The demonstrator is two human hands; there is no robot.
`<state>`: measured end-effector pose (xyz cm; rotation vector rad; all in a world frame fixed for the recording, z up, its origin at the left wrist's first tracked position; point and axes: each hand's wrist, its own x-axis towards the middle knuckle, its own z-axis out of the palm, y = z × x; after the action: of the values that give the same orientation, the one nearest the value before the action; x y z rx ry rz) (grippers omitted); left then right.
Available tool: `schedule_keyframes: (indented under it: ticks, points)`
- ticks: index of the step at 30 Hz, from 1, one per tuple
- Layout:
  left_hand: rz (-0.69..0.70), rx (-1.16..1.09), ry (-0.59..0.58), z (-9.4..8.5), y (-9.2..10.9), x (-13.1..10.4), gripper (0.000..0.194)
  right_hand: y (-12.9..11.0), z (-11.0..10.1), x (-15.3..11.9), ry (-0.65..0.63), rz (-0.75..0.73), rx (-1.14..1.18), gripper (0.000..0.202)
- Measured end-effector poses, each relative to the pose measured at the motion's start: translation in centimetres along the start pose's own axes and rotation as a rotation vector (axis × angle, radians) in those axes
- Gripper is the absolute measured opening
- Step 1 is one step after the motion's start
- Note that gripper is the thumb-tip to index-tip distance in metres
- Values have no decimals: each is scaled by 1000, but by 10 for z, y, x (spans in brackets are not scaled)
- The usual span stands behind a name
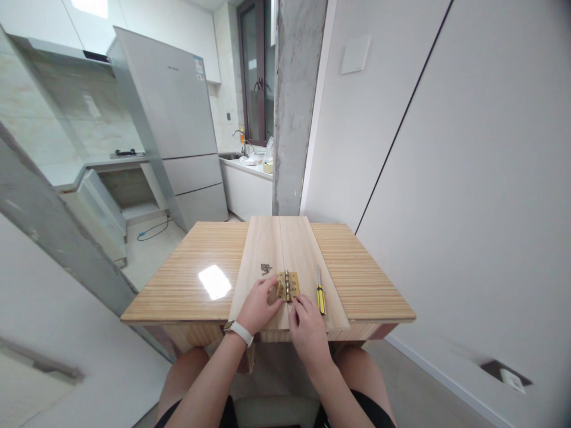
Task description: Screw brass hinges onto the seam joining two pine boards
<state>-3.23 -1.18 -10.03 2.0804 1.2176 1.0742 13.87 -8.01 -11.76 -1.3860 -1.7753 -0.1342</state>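
A brass butt hinge (288, 286) lies opened flat across the seam between two pale wooden boards (272, 244). My left hand (259, 306) grips its left leaf, index finger at the upper corner and thumb at the lower one. At the hinge's lower right corner, the fingertips of my right hand (307, 324) are pinched together; whatever is between them is too small to make out. A screwdriver (320, 297) with a yellow and black handle rests on the right board, beside my right hand. Several small screws (265, 268) lie in a pile just beyond my left hand.
Both boards lie on a striped wooden table (370, 279), reaching past its front edge. A white wall (446, 178) rises close on the right. Beyond the table stand a grey pillar (298, 119), a silver refrigerator (173, 101) and a kitchen counter (247, 181).
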Motion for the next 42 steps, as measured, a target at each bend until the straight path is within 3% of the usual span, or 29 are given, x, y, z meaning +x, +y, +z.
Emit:
schedule_keyframes:
  ticks: [42]
  points:
    - [-22,-13,-1,-5,11,0,57,2,0,1,13,-11,5,32]
